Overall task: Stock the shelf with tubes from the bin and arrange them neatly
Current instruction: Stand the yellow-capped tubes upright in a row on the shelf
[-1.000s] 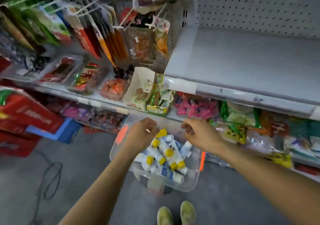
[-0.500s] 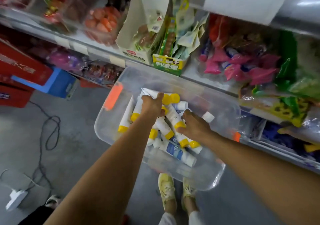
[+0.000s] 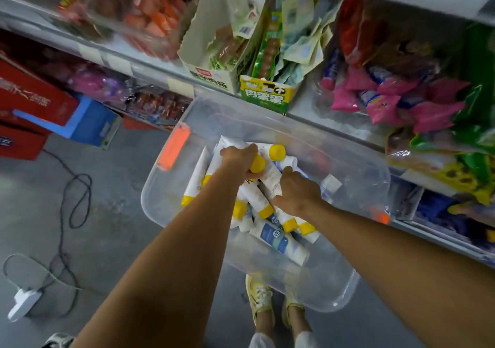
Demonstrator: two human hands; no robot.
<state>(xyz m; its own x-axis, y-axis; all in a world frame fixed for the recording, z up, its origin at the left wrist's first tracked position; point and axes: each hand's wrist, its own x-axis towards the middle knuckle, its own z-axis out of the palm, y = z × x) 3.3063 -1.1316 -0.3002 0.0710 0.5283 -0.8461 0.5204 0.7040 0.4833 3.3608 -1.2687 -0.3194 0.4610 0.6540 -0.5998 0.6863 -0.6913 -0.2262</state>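
As I watched clear bin [image 3: 359,176], left hand [image 3: 238,160] curled round yellow-capped tube [image 3: 257,164]; right hand [image 3: 297,193] lay among tubes [image 3: 278,240] there, grip unclear. Tubes judged light, squashy, slick: take mid-body.

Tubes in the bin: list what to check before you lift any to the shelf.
1. Left hand grips a yellow-capped tube: ok.
2. Right hand firm on a tube: cannot tell, fingers buried in the pile.
3. Bin holds more tubes: ok.
4. Free shelf space above: cannot tell, out of view.
5. Floor cable apart from the shoes: ok.
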